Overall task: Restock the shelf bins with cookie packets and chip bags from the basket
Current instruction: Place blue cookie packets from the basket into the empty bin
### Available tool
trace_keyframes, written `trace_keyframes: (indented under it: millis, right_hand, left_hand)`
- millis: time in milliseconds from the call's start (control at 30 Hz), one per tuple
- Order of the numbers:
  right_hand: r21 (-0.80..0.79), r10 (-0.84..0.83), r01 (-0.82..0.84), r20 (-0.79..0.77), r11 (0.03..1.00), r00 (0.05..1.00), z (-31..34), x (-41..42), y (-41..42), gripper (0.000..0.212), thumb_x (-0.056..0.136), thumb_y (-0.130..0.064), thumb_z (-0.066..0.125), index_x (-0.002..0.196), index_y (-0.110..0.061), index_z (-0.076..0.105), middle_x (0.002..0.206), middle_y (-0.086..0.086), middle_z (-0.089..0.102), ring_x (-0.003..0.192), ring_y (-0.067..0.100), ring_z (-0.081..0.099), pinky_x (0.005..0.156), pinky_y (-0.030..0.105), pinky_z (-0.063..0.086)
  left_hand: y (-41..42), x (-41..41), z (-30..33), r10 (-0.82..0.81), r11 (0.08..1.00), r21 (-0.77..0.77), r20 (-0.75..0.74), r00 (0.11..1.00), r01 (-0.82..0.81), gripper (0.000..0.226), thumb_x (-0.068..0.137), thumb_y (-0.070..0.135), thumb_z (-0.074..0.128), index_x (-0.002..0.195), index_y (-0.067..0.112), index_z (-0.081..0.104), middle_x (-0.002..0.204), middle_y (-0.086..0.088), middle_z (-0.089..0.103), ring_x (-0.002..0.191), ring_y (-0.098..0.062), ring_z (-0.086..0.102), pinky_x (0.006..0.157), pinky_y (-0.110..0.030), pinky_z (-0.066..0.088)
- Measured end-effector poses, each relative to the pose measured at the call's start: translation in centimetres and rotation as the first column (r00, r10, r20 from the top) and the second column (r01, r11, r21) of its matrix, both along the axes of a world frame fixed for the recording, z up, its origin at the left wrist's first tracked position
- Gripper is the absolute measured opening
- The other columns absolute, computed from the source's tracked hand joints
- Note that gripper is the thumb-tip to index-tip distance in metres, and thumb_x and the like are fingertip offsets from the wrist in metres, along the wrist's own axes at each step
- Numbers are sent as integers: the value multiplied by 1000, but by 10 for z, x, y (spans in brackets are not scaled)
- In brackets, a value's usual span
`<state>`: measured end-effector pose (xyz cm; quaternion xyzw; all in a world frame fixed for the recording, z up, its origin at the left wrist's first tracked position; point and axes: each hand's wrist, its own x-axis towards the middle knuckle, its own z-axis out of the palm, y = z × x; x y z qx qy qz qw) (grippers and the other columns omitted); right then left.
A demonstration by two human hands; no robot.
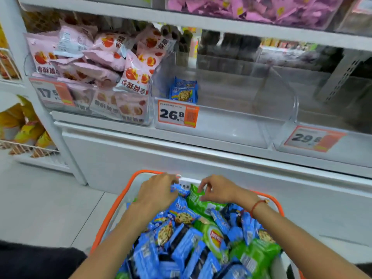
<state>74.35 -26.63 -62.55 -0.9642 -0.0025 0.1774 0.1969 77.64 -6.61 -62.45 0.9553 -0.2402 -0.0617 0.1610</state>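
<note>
This is a shop. White metal shelves (pixel 181 19) carry clear plastic bins (pixel 211 125) of packaged snacks. Orange-and-white price tags (pixel 178 113) hang on the bin fronts.

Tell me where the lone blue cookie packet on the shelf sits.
Blue cookie packet: upright in the middle clear bin, left end, above the 26.8 price tag.

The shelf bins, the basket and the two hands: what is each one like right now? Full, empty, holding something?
Clear plastic middle bin: nearly empty, one blue cookie packet inside.
Clear right bin: looks empty.
Left bin: piled with pink snack bags.
Orange-rimmed basket: heaped with blue packets and green chip bags.
Left hand: gripping a blue packet.
Right hand: pinching a green bag.
</note>
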Motion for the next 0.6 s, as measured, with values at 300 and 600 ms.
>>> trace_keyframes:
  millis: [300,600]
  right_hand:
    - [10,53,-53,-70,999,996,-73,-25,23,56,93,-50,52,137,-16,48,141,4,47,130,21,42,106,33,36]
    - [342,-39,80,-125,936,991,-43,-9,3,32,93,-41,56,112,-17,63,114,1,62,101,15,56,92,30,44]
  left_hand:
    - [1,-18,-75,-41,998,-65,-226,973,27,57,96,41,51,147,30,27,146,4,45,122,-19,52,96,-39,46]
    - [-1,5,-53,-56,859,-459,-524,850,-227,35,96,28,53,125,8,57,117,4,59,117,-17,56,97,-28,41]
